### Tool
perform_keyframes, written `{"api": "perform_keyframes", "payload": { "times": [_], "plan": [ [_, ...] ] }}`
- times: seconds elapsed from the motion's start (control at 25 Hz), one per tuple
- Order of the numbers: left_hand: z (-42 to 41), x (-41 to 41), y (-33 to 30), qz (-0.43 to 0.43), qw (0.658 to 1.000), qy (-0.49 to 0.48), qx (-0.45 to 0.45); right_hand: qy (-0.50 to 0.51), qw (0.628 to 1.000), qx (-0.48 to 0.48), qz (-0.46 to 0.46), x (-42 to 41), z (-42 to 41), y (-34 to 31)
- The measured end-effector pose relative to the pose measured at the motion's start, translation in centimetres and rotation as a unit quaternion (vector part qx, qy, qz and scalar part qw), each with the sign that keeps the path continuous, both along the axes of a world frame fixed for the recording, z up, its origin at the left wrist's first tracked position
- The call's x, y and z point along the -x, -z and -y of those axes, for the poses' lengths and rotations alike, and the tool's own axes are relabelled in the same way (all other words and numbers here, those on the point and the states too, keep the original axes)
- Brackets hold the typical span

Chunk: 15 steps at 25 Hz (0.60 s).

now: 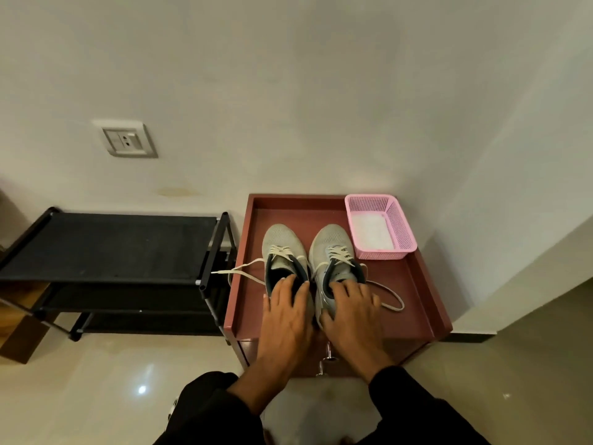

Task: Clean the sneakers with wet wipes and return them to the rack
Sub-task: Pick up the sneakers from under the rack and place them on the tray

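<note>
On the rimmed cabinet top [414,284], my left hand [288,311] and right hand [351,311] gripped the sneakers' [282,242] heels, near the front edge.

Left hand [286,308] grips left sneaker [283,252] heel, right hand [351,308] grips right sneaker [333,250] heel; both on red cabinet top [414,303].

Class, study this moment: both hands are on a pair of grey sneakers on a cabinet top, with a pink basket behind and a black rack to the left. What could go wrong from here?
1. The left sneaker's loose lace trails over the cabinet's edge toward the rack; it might snag when lifted.
2. The right sneaker's lace loops by the right hand and could catch.
3. The pink basket sits close behind the toes; a forward push might shove it.
</note>
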<state>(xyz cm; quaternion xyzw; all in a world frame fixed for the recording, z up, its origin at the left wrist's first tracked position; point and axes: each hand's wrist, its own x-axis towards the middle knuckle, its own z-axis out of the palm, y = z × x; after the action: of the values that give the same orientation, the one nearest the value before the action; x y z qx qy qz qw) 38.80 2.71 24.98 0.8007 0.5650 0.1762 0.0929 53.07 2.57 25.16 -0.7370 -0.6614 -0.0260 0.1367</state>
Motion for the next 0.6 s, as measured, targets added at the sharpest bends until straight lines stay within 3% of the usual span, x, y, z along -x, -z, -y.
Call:
{"api": "perform_keyframes", "payload": {
  "times": [0.08,0.16,0.32,0.48,0.6],
  "plan": [
    [1.0,1.5,0.6,0.097,0.995,-0.022,-0.011,0.051,0.995,-0.029,-0.075,-0.2,1.7,0.2],
    [1.9,2.9,0.7,0.184,0.981,-0.055,0.042,0.077,0.977,-0.026,-0.196,-0.4,3.0,0.6],
    [1.3,3.6,1.6,0.309,0.938,-0.068,0.141,0.091,0.908,-0.008,-0.409,-0.1,2.9,1.9],
    [-0.4,2.0,1.3,0.399,0.896,-0.098,0.170,0.118,0.879,-0.077,-0.455,0.5,1.4,2.7],
    [-1.3,1.3,2.0,0.405,0.892,-0.119,0.159,0.150,0.864,-0.115,-0.467,0.1,0.6,3.1]
  ]
}}
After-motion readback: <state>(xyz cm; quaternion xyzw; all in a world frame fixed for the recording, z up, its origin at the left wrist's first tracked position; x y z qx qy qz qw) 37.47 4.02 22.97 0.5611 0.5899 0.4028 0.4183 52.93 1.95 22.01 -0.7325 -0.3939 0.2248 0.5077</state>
